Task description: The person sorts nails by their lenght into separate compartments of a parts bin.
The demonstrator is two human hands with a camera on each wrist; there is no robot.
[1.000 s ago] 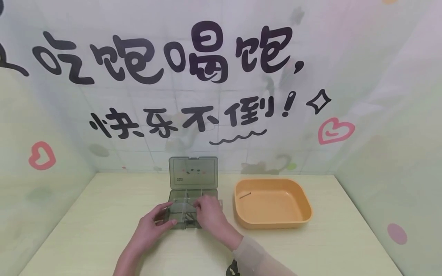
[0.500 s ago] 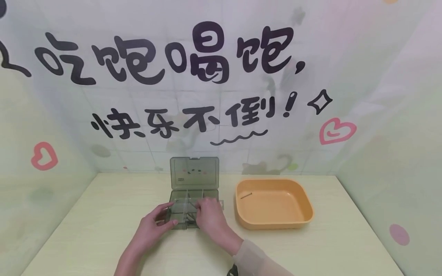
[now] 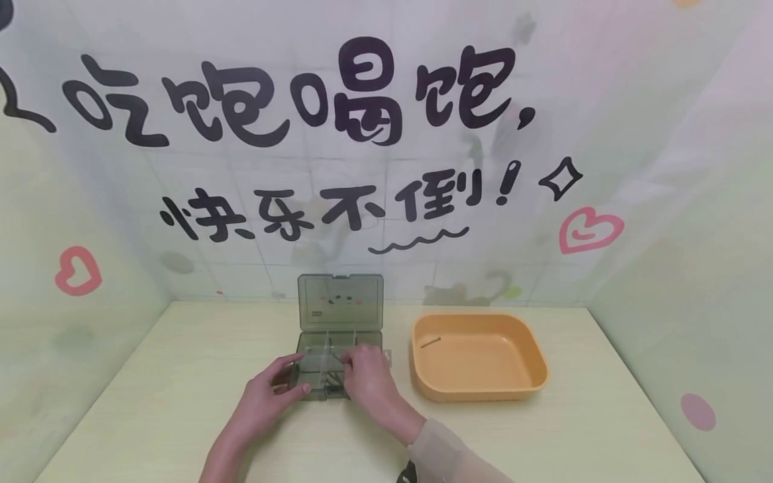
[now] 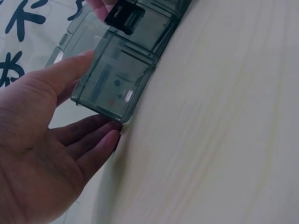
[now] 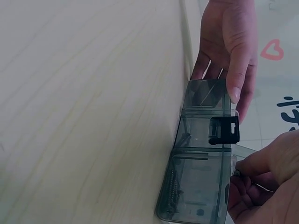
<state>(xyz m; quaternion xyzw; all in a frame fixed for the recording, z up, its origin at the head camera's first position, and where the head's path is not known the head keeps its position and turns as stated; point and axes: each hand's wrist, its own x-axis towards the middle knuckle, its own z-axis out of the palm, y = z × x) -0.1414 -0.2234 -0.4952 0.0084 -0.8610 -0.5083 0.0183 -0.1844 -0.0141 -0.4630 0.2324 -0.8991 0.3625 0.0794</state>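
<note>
A clear grey-green compartment box stands on the table with its lid raised at the back. My left hand holds the box's left end, thumb at the upper front edge and the other fingers around the side, as the left wrist view shows too. Over the right-hand compartments, my right hand pinches a small metal screw between thumb and fingers; most of it is hidden. Threaded screws lie in a front compartment, and several dark ones show in the front middle compartment.
To the right of the box sits an orange tray with one long screw lying at its left side. A black item shows beneath the right sleeve at the front. A printed wall sheet closes off the back.
The head view has shifted very slightly. Both hands stay at the box in much the same pose, and the tray with its screw has not moved.
</note>
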